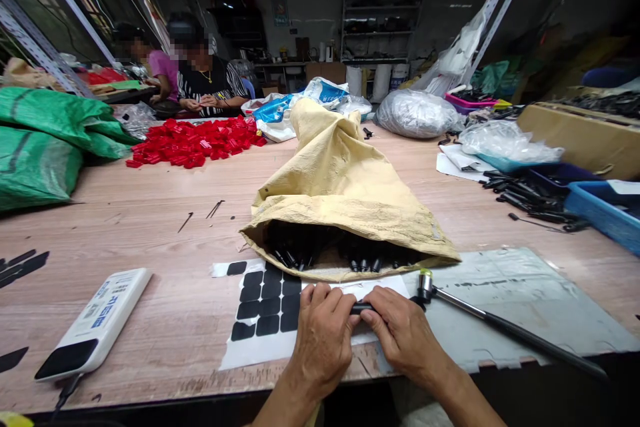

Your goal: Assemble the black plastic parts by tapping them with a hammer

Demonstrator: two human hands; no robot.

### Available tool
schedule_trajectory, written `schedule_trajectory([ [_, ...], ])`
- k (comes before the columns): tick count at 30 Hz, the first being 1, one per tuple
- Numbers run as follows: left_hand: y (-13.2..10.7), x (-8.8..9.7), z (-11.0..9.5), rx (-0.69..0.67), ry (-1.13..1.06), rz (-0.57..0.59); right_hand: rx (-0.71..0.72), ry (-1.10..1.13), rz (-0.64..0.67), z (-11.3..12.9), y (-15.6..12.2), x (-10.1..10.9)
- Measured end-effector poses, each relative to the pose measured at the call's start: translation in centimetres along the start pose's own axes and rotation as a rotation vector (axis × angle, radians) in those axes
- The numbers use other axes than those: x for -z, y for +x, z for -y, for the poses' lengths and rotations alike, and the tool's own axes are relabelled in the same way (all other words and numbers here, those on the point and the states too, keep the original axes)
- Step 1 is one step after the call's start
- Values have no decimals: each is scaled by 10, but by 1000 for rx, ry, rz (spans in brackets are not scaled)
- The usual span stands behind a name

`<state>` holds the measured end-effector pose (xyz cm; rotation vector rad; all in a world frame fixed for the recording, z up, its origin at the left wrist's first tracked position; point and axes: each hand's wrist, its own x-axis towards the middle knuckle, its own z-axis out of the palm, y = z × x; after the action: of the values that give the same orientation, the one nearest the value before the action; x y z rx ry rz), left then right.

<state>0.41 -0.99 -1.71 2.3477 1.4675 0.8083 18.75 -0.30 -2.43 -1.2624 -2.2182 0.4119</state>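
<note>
Left hand (323, 327): fingers curled together over one end of a slim black piece (362, 307).
Right hand (397, 323): thumb and fingers pinching the same piece from the other side.
Black piece: between the two hands, low over the front of the table (190, 247), mostly covered by fingers.
Sticker sheet (260, 350): beside and partly under the left hand, bearing rows of black rounded squares.
Hammer (490, 317): just beyond the right hand, head upright, handle slanting across a grey mat (550, 300).
Yellow sack (345, 177): on its side ahead of the hands, mouth facing them; black rod-like parts (293, 253) fill the opening, their depth hidden.
White device (97, 320): left of the sheet, cable attached.
Blue bin (605, 217): at far right, contents mostly out of sight; black handles (525, 199) heap beside it.
Teal tray (505, 163): behind that heap, clear plastic bulging above its rim.
Clear bag (420, 112): beyond the sack, stuffed round, contents indistinct.
Green bags (43, 160): bulky, far left, contents hidden.
Red pieces (197, 142): loose pile near two seated co-workers.
</note>
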Motion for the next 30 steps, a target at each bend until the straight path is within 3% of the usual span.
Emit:
schedule_trajectory([
  [9, 3, -3, 5, -4, 12, -68, -76, -108, -24, 5, 0, -12],
  [18, 4, 0, 3, -8, 14, -54, -133, 114, -10, 8, 2, 5],
  [30, 4, 0, 4, 10, 2, -68, -182, 77, 40, 6, 5, 5],
])
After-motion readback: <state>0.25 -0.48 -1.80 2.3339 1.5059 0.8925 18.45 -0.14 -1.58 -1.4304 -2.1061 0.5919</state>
